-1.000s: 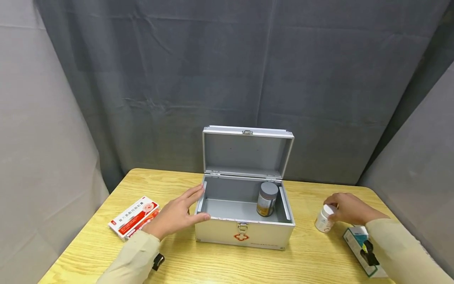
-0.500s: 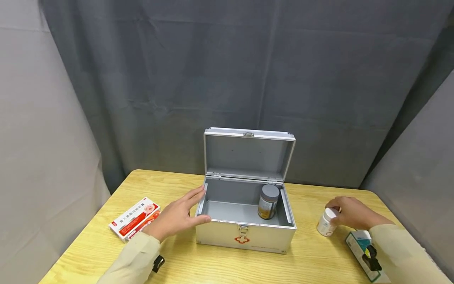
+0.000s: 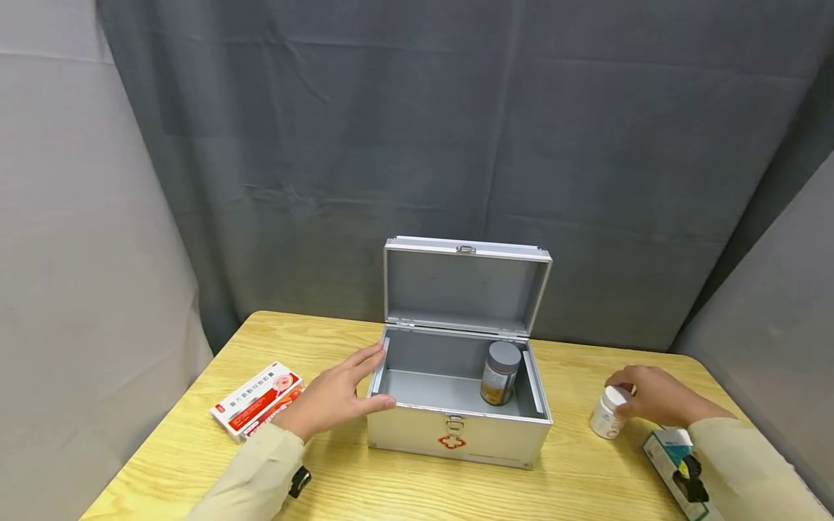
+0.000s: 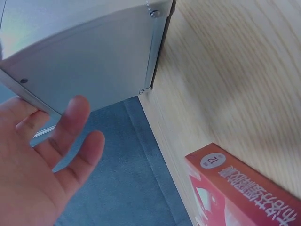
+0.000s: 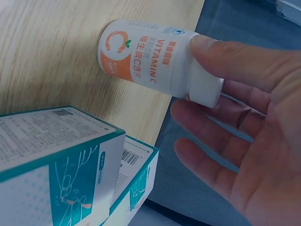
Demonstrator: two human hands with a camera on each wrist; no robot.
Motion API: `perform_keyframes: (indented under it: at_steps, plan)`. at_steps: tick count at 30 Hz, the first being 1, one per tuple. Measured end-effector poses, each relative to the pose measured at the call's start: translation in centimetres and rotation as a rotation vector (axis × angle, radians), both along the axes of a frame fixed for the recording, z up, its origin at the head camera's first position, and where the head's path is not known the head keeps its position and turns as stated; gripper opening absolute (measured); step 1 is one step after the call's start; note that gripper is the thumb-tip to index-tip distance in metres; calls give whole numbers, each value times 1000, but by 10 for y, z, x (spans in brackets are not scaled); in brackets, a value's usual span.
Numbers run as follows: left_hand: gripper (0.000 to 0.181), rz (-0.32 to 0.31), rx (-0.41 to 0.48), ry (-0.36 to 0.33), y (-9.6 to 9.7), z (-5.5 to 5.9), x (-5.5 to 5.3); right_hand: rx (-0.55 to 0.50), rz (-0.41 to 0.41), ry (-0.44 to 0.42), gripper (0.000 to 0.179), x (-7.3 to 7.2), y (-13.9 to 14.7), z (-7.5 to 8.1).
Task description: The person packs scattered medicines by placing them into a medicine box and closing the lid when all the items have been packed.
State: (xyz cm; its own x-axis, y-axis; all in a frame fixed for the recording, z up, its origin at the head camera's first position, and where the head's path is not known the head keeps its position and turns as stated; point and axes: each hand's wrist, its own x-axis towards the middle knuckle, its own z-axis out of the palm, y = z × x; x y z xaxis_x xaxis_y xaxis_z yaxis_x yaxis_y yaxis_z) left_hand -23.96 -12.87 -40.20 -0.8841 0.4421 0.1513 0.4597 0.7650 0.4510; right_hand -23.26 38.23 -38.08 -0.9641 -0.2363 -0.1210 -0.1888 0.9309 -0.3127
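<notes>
A silver first-aid case (image 3: 459, 441) stands with its lid raised in the middle of the table. My left hand (image 3: 339, 398) rests on its left rim, fingers and thumb spread. Inside the case, toward the right, is a grey-lidded jar (image 3: 499, 375). Off to the right, my right hand (image 3: 661, 396) pinches the white cap of a vitamin C bottle (image 5: 146, 59) between thumb and fingers. That bottle (image 3: 606, 416) appears upright, its base at or close to the tabletop.
Red-and-white medicine boxes (image 3: 257, 398) lie left of the case by my left forearm. Teal-and-white boxes (image 3: 674, 467) sit under my right sleeve, partly hidden by it. A grey curtain (image 3: 417, 145) hangs behind the wooden table (image 3: 456, 499).
The head view has shifted slightly, so everything appears a little farther right and lower. My left hand stays on the case rim, and my right hand stays on the bottle cap.
</notes>
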Motion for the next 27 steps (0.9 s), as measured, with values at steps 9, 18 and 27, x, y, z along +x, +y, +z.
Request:
perform_keyframes:
  at_steps: [9, 18, 27]
  plan:
    - [89, -16, -13, -11, 3, 2, -1, -13, -5, -9, 50, 2, 4, -2]
    - [90, -1, -27, -30, -1, 0, 1, -10, -7, -31, 42, -1, -2, -8]
    - [87, -9, -20, 0, 0, 2, -1, 20, 0, -3, 48, -1, -2, -6]
